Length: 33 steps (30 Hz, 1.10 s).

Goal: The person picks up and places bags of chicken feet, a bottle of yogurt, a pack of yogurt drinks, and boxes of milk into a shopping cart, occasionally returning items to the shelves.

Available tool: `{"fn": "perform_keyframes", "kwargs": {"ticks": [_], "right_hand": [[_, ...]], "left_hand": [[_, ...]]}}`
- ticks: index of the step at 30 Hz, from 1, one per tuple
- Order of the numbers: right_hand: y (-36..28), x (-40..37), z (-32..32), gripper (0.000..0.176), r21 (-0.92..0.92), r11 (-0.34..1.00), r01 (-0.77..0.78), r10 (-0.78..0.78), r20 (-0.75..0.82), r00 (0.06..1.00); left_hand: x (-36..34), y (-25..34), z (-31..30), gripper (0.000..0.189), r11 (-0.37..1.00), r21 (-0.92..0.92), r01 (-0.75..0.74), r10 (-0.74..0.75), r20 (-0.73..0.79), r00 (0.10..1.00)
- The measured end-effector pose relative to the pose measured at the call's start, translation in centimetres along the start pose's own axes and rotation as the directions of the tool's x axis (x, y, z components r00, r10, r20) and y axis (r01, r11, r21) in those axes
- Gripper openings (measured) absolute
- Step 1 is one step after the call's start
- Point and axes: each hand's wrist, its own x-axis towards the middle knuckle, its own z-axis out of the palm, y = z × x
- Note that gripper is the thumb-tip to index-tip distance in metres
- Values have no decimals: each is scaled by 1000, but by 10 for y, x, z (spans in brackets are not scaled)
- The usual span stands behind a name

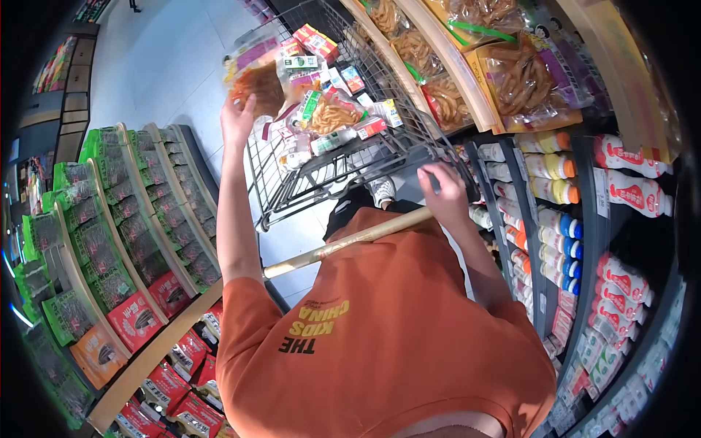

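Note:
My left hand (239, 120) is closed on the lower edge of a clear snack packet (261, 89) with reddish-brown contents, held over the left side of the wire shopping cart (292, 191). In the cart lie a bag of pale brown snacks (334, 115), a red and yellow box (316, 42), small bottles (334, 140) and other packages. My right hand (444, 191) is raised above the right end of the cart's handle bar (350, 242), fingers partly curled and apart, holding nothing.
Shelves with green snack packets (109, 212) and red bags (191, 412) stand at the left. At the right are snack bags (511, 80) above rows of bottles (558, 179). Grey tiled floor (157, 66) shows beyond the cart.

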Motion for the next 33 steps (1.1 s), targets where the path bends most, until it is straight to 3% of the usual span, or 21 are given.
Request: {"fn": "perform_keyframes", "kwargs": {"ticks": [3,5,7,10,13,14,17,21,22,27,29,31,33], "right_hand": [[-4,-6,6,9,-137,990,13,-14,-5,1000],[-5,-4,7,10,-167,986,-16,15,-10,1000],[-6,-4,7,10,-180,982,-53,52,-9,999],[-6,-4,8,10,-209,975,-73,76,7,997],[-6,-3,11,11,-239,964,-117,120,-4,993],[-6,-3,12,12,-244,962,-123,125,-6,992],[-7,-2,12,12,-262,954,-147,149,-12,989],[-8,-3,13,12,-302,940,-161,169,1,986],[-7,-4,12,12,-314,937,-154,164,6,986],[-11,-3,11,14,-321,926,-198,216,23,976],[-12,-3,12,16,-343,914,-219,248,42,968],[-7,-7,13,17,-378,898,-227,269,62,961],[-6,-10,13,19,-380,904,-195,235,62,970]], "left_hand": [[20,-28,13,42,943,331,-37,-38,217,976],[27,-57,32,32,942,301,-151,54,308,950],[40,-72,49,25,845,518,-132,-128,436,891],[39,-111,81,24,985,172,19,-100,477,873],[52,-165,105,27,984,178,-21,-80,544,836],[47,-168,113,26,981,194,16,-117,523,844],[46,-171,125,22,908,395,-139,-131,583,802],[36,-170,136,45,672,728,-138,-273,417,867],[33,-154,140,56,629,776,-43,-366,344,865],[20,-133,144,61,686,701,-193,-152,398,905],[8,-122,142,62,751,623,-221,-122,459,880],[-23,-92,140,57,743,573,-347,-21,539,842],[-48,-52,140,51,796,462,-392,-14,660,751]]}}
